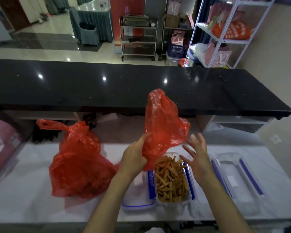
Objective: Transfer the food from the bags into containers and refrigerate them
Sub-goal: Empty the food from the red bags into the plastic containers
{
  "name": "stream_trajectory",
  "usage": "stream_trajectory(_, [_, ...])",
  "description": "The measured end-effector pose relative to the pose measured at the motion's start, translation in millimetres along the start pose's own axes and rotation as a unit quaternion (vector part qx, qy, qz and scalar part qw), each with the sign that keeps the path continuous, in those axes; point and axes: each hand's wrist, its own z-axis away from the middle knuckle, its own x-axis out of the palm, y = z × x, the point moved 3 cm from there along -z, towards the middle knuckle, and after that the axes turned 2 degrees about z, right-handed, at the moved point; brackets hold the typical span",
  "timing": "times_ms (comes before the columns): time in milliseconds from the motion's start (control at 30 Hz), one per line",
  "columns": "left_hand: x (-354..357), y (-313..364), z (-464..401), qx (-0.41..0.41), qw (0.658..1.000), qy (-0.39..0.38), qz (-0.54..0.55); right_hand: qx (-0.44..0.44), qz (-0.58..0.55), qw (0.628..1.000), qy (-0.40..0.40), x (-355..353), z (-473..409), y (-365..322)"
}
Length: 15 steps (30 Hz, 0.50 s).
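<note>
Left hand [134,158] fingers pinch the limp crumpled red plastic bag [163,125] above the clear rectangular container of fried sticks [171,180]; right hand [197,157] fingers spread, empty. Bag looks light, slippery: grip bunched film.

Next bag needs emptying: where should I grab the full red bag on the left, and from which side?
Take the full red bag at its knotted neck, coming from above. The plastic gathers there into a narrow bunch with a handle loop sticking out leftward, while the body below is wide and bulging, giving a poor grip.
</note>
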Motion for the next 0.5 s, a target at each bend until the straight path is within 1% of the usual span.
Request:
stream_trajectory(100, [-10.2,4.1,3.9,0.066,0.994,0.031,-0.087,-0.066,0.04,0.997,0.018,0.7,-0.1,-17.1])
stream_trajectory(200, [-16.6,11.3,6.7,0.149,0.973,0.066,-0.164,-0.175,0.075,0.981,0.042,-1.9,-1.1,-44.3])
stream_trajectory(267, [-18.0,8.9,6.1,0.181,0.961,0.08,-0.195,-0.234,0.091,0.967,0.031,-2.7,-4.0,-63.0])
stream_trajectory(300, [-17.6,6.6,5.6,0.189,0.958,0.076,-0.202,-0.242,0.114,0.964,0.01,-1.3,-8.0,-69.3])
stream_trajectory(333, [-17.0,4.4,5.2,0.196,0.956,0.07,-0.206,-0.23,0.155,0.961,-0.018,1.4,-14.0,-72.1])
stream_trajectory(367, [-16.1,0.6,4.7,0.198,0.956,0.065,-0.206,-0.2,0.204,0.957,-0.05,3.9,-22.2,-70.5])
stream_trajectory(433, [-14.9,-8.5,4.5,0.193,0.958,0.062,-0.202,-0.106,0.284,0.943,-0.136,5.8,-39.0,-59.8])
stream_trajectory(467, [-15.0,-12.2,4.9,0.189,0.961,0.055,-0.197,-0.058,0.314,0.929,-0.187,5.2,-45.6,-51.6])
stream_trajectory(500, [-15.6,-15.0,4.8,0.184,0.963,0.046,-0.189,-0.027,0.347,0.906,-0.241,4.1,-50.3,-43.8])
